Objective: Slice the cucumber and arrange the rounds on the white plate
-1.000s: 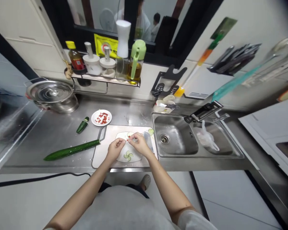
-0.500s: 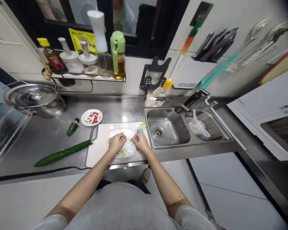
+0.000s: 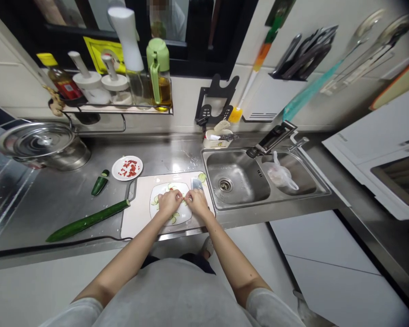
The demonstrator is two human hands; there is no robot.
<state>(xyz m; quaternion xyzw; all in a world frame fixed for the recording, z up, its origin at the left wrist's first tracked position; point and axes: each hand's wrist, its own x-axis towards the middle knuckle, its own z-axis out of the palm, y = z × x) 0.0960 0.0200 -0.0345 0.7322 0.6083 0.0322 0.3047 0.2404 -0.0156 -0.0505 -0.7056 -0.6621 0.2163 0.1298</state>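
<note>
A squarish white plate (image 3: 162, 190) lies on the pale cutting board (image 3: 136, 213), with thin curved cucumber slices (image 3: 173, 219) in small groups around its edge. Over the plate's right side, my left hand (image 3: 171, 202) is closed in a pinch. My right hand (image 3: 197, 202) pinches from the other side, its fingertips almost meeting the left ones above a bit of green slice. Whatever the fingertips hold is too small to make out. Behind my right hand, a knife blade (image 3: 197, 183) rests on the board beside a round cucumber slice (image 3: 202, 177).
Left of the board lie a long cut cucumber (image 3: 88, 221) and a short cucumber piece (image 3: 99, 185). A small plate (image 3: 115, 169) holds red bits. A lidded steel pot (image 3: 68, 152) stands at far left. On the right is a double sink (image 3: 238, 179) with a plastic bag (image 3: 282, 177).
My left hand has moved slightly right, bringing its fingertips closer to those of my right hand. Slices at the plate's left side now show more. The view has shifted a little.
</note>
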